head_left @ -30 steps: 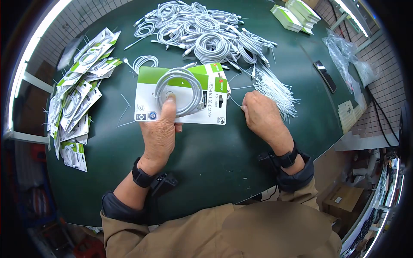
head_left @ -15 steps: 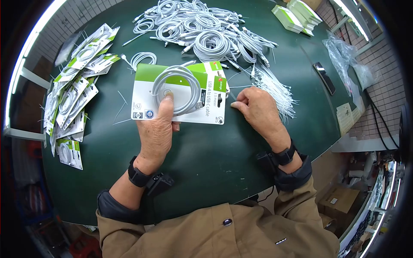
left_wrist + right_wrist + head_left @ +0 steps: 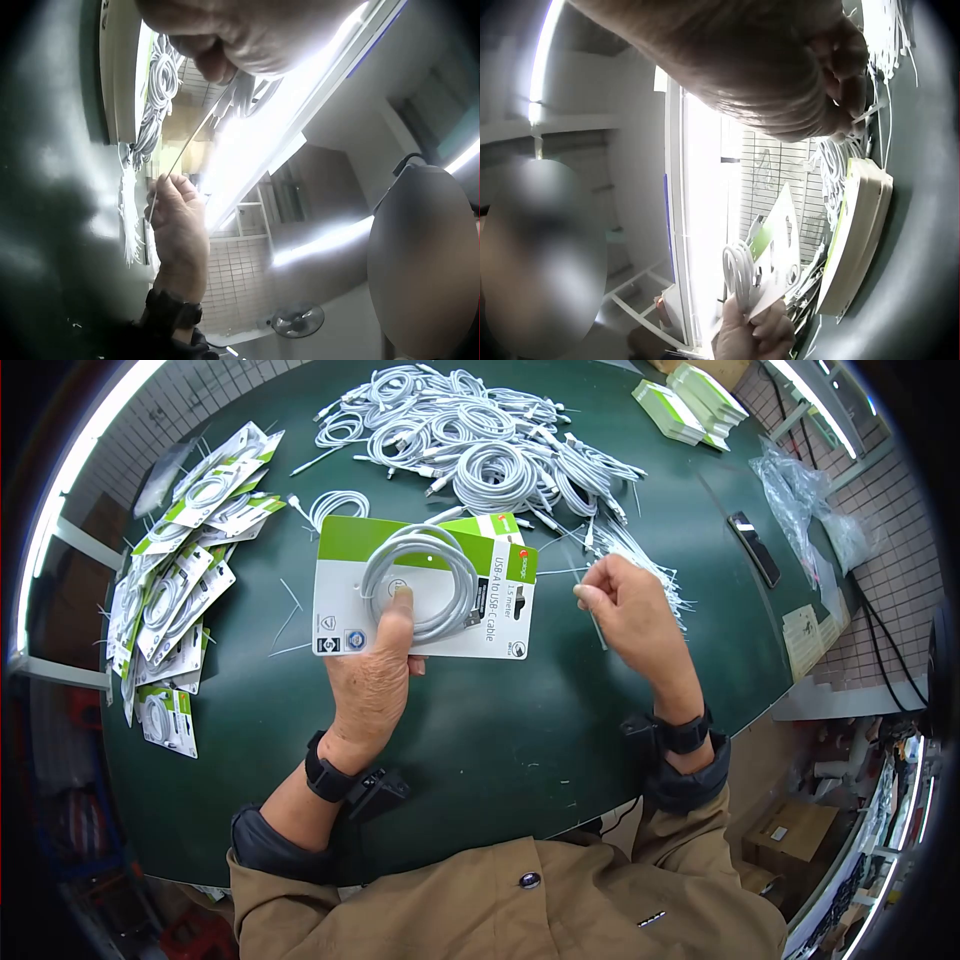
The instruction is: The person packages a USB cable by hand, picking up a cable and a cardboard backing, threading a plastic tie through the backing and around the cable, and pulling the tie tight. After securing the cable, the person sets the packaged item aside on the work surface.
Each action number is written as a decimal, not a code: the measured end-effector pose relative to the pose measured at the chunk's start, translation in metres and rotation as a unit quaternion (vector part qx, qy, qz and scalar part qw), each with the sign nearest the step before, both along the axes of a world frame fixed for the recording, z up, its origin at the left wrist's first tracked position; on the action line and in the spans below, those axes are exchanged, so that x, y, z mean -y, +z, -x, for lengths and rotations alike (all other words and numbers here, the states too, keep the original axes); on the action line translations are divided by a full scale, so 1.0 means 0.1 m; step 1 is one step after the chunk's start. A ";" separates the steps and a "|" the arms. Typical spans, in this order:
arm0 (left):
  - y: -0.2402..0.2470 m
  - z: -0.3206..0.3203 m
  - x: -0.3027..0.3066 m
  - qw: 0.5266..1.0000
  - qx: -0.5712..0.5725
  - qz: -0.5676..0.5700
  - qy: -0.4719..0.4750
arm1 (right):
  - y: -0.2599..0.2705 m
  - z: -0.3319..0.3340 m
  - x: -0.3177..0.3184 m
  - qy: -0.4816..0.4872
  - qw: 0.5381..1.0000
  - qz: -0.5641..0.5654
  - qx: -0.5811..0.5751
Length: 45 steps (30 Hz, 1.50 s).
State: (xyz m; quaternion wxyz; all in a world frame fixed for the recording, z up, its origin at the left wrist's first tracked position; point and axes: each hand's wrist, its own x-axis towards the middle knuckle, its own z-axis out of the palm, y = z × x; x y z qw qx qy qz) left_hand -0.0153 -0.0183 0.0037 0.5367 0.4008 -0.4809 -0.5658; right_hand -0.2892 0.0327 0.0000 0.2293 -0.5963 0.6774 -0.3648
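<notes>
So the left hand [image 3: 368, 678], mid-frame, still clamps the coiled cable [image 3: 463, 577] onto its card [image 3: 342, 588], thumb on top. Right of centre, the right hand [image 3: 638, 618] has slid rightward, fingertips now pinching a thin tie [image 3: 870, 112].

We have the left hand [image 3: 368, 682] at the card's [image 3: 430, 588] lower edge, thumb flat over the front, fingertips showing at the edge below, firm grip. Left wrist [image 3: 346, 748] sits below the card; the bare left forearm [image 3: 298, 802] slants up toward it from lower left. Our right hand [image 3: 638, 615] is right of the card, near but not touching, thumb and index pinching a tie [image 3: 600, 632], back of hand up. Right wrist [image 3: 680, 700] is lower right of the card, that arm leaning inward.
</notes>
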 end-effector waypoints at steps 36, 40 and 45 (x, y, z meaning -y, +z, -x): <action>0.08 -0.15 -0.20 0.812 0.271 0.496 -0.146 | 0.13 -0.06 -0.01 0.047 0.933 0.051 0.352; 0.07 -0.16 -0.19 0.791 0.226 0.532 -0.200 | 0.15 -0.09 -0.02 0.031 0.962 0.028 0.271; 0.01 -0.14 -0.23 0.775 0.196 0.563 -0.208 | 0.09 -0.09 0.00 0.038 0.985 0.022 0.166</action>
